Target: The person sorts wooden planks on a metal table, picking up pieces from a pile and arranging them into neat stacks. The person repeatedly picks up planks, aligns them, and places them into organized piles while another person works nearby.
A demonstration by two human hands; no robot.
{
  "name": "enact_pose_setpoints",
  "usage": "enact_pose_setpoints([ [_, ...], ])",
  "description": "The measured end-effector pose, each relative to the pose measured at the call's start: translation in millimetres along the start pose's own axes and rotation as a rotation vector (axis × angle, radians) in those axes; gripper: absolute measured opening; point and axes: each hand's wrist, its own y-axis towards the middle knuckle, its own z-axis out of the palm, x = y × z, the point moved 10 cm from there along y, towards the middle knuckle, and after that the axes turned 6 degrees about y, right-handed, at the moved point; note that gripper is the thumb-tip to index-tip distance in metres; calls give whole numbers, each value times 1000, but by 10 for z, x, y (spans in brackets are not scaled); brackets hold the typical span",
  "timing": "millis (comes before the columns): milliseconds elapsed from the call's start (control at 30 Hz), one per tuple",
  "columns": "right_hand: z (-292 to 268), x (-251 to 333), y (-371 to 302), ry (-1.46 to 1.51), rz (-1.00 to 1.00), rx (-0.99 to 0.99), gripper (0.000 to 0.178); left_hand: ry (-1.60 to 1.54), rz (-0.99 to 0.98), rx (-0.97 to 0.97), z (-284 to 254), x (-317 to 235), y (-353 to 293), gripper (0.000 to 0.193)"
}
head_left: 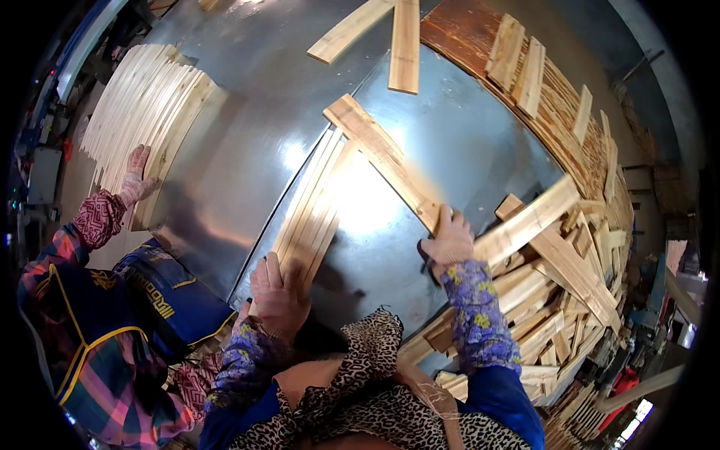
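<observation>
My right hand (pixel 452 238) is closed around the near end of a wooden board (pixel 382 154). The board slants away to the upper left, and its far end lies across the far ends of a row of narrow wooden slats (pixel 313 202). Over the near end of that row rests my left hand (pixel 281 298), its fingers stretched out along the wood. Part of the slats' near end is hidden beneath it. The slats lie side by side on a shiny metal table (pixel 232 142).
Left, a co-worker's hand (pixel 137 180) touches a large row of pale slats (pixel 142 105). Two loose boards (pixel 405 49) lie at the far edge. On my right is a jumbled heap of boards (pixel 555 262); beyond it, a brown panel stack (pixel 472 34) carries several slats.
</observation>
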Motion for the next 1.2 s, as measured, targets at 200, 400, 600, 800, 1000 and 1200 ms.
enact_pose_setpoints([
  [200,-18,-209,-1020,106,177,205,102,134,27,-204,99,-95,-123,84],
  [400,905,290,-1845,990,-109,451,107,-953,307,-123,790,-833,-79,79],
  [600,233,-5,-1688,73,37,-414,85,-1670,-113,782,2170,-1104,-111,53],
  [800,500,-709,-1577,301,200,-71,93,-1335,-241,339,1928,-607,-145,46],
  [1000,597,-221,-1741,982,93,182,106,-1010,-131,84,1696,-381,-284,52],
  [1200,1324,746,-2148,801,-63,435,67,-743,58,234,1298,-765,-438,62],
])
